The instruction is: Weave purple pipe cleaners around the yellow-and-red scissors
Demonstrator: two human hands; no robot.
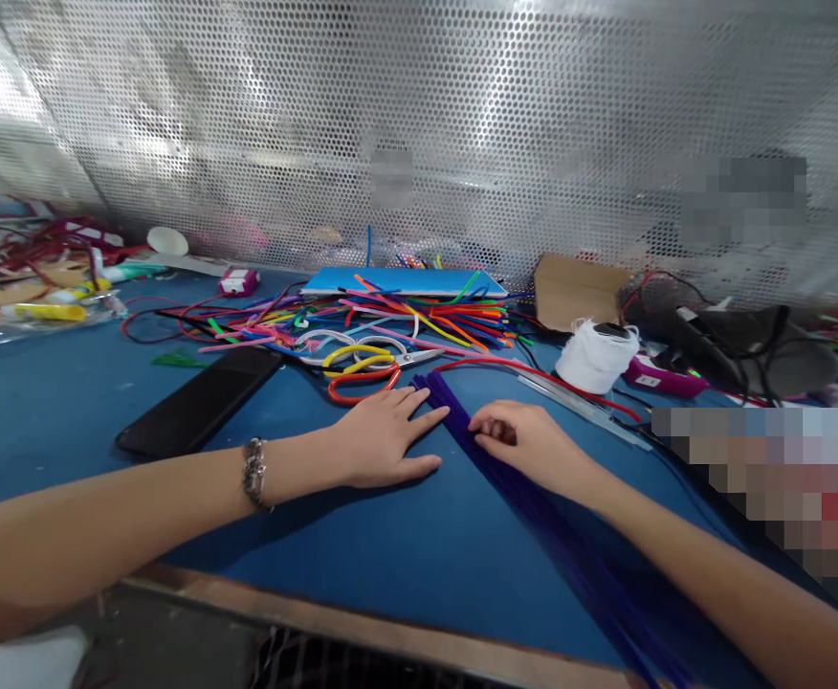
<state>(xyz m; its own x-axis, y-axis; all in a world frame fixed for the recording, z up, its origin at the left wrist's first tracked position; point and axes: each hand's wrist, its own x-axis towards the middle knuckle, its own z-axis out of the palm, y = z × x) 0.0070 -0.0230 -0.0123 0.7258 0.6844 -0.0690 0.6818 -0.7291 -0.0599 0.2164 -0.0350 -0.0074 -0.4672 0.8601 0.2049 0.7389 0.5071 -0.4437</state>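
A long bundle of purple-blue pipe cleaners (526, 498) lies slantwise on the blue table, running towards its front right edge. My left hand (386, 435) rests flat and open, palm down, its fingertips touching the bundle's far end. Over the bundle's right side, my right hand (519, 435) is curled with thumb and fingers pinched at the strands; how many are in the pinch cannot be seen. Just beyond my left hand lie scissors with red handles (365, 385) and another yellow-handled pair (358, 359).
Mixed coloured pipe cleaners (426, 321) are heaped at the back beside a blue board (405, 279). A long black flat object (200, 402) lies left. To the right are a white thread cone (597, 359), a purple glue gun (667, 376) and cardboard (581, 292). A perforated metal panel (448, 124) stands behind.
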